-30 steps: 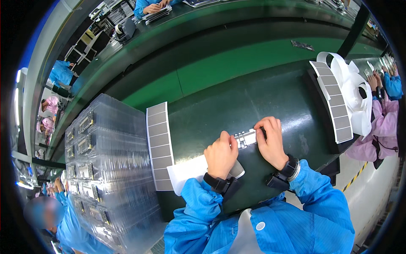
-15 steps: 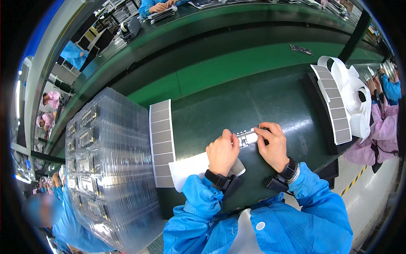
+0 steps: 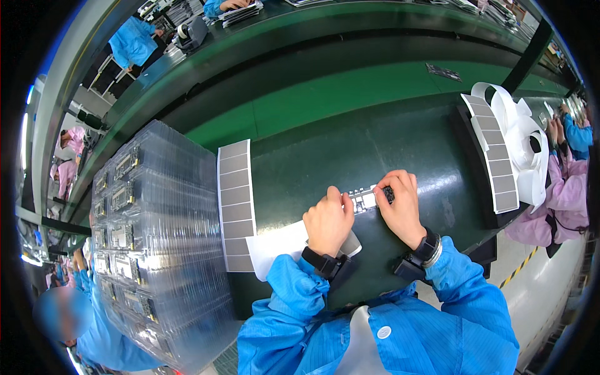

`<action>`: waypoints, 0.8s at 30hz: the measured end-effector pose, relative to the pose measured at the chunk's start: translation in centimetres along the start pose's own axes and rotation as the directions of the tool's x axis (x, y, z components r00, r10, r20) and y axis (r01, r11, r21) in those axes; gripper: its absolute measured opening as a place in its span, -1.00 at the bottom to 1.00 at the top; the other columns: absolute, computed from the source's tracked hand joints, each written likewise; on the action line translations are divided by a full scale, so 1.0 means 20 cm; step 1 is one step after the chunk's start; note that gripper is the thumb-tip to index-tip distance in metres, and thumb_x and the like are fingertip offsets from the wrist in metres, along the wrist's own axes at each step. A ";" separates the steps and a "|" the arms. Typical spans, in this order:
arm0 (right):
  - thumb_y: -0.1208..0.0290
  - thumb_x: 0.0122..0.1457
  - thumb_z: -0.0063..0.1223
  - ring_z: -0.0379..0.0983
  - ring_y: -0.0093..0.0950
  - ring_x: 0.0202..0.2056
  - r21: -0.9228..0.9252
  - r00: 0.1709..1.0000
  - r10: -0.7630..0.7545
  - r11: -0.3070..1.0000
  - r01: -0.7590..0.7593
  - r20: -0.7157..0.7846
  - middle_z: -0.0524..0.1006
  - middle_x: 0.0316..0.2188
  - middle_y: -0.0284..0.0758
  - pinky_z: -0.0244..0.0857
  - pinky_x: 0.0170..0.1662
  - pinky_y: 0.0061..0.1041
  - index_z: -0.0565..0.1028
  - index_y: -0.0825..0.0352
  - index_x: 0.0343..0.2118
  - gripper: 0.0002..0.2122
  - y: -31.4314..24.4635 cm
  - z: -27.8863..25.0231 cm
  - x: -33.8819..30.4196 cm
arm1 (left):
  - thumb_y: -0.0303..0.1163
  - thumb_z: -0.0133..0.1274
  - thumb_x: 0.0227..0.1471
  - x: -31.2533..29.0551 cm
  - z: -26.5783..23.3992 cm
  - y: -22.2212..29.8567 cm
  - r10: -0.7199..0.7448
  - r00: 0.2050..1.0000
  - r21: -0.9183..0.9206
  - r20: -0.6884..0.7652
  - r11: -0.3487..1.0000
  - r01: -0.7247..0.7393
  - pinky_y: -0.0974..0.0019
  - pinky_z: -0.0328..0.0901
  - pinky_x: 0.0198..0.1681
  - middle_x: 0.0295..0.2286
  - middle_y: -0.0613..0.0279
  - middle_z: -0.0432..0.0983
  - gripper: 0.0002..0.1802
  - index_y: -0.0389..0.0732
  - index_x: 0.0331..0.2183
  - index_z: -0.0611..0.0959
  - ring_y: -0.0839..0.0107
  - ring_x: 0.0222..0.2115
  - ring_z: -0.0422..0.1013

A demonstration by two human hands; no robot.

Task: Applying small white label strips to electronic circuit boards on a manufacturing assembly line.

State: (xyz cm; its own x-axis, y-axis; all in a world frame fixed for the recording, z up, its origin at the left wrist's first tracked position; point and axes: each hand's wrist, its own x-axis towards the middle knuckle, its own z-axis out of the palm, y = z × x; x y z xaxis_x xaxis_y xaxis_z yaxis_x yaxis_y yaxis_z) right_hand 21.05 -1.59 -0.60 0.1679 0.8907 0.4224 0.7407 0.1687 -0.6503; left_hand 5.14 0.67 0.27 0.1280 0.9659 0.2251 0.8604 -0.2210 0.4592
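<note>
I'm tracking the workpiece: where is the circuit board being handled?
In the head view, the circuit board is right of centre, between the left hand and right hand, over the dark green tabletop.

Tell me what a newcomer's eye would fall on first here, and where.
Probably the tall stack of clear plastic trays at the left, with circuit boards showing inside. Next, the small board near the middle, between the left hand and right hand. Far right, loops of white paper strip bulge beside grey labels.
</note>
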 end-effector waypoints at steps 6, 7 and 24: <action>0.59 -0.02 0.10 0.24 -0.22 -0.16 0.030 0.999 0.034 0.999 -0.035 0.020 0.40 -0.24 -0.22 0.12 -0.06 -0.33 0.46 0.37 -0.44 -0.93 0.02 0.02 0.01 | -0.23 0.02 0.05 0.00 0.00 0.00 0.008 1.000 0.003 -0.005 1.000 -0.008 0.02 0.27 -0.61 -0.69 0.13 0.49 -0.74 -0.15 -0.56 0.44 0.03 -0.67 0.44; 0.59 -0.02 0.10 0.23 -0.22 -0.15 0.057 0.998 0.050 0.997 -0.052 0.028 0.40 -0.23 -0.22 0.11 -0.05 -0.32 0.46 0.37 -0.44 -0.93 0.03 0.02 0.01 | -0.23 0.02 0.05 0.00 0.00 0.00 0.006 1.000 0.003 -0.006 1.000 -0.006 0.02 0.27 -0.61 -0.69 0.13 0.49 -0.74 -0.15 -0.56 0.44 0.03 -0.67 0.44; 0.59 -0.04 0.13 0.22 -0.22 -0.18 0.030 0.999 0.049 0.998 -0.050 0.020 0.37 -0.29 -0.22 0.12 -0.08 -0.32 0.41 0.36 -0.43 -0.88 0.00 0.02 0.02 | -0.24 0.02 0.04 0.00 0.00 0.00 0.000 1.000 -0.017 0.003 1.000 0.000 0.00 0.27 -0.60 -0.67 0.12 0.51 -0.75 -0.17 -0.55 0.44 0.01 -0.67 0.44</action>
State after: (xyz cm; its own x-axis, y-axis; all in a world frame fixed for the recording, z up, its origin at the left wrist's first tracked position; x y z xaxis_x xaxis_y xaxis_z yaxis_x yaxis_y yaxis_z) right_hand 20.94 -1.10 -0.69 0.1911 0.9063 0.3770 0.7116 0.1367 -0.6892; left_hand 5.14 0.75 0.23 0.1293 0.9662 0.2229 0.8519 -0.2233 0.4738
